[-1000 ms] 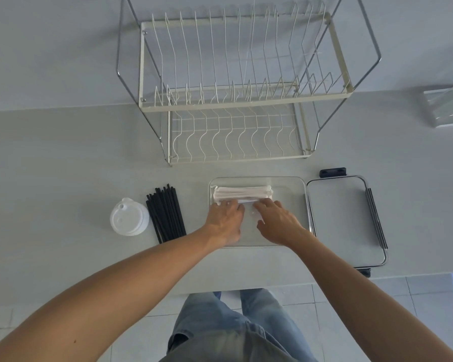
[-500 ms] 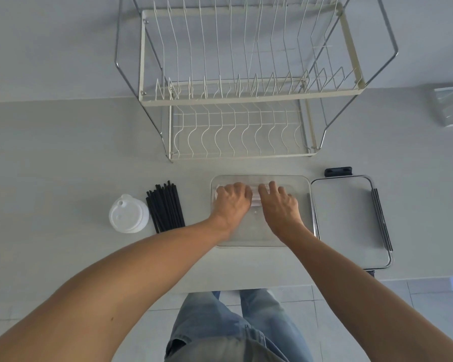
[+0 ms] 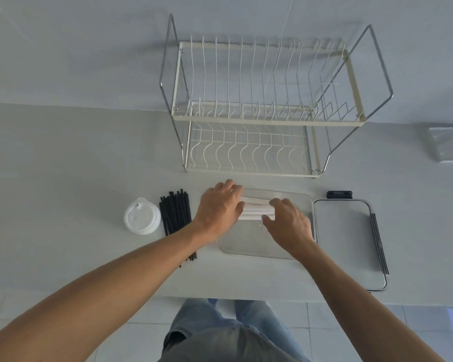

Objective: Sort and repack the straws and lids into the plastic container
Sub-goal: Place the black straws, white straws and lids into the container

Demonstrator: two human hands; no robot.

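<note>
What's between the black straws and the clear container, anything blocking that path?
Only the left hand. It sits at the clear container's left edge, touching the white straws, directly between it and the black straws. The counter strip between them otherwise looks bare. The white lids lie on the straws' far side.

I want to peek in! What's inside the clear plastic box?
Inside the clear plastic container lies a bundle of white paper-wrapped straws near its far wall. The left hand and right hand cover the bundle's ends, so those parts stay hidden.
</note>
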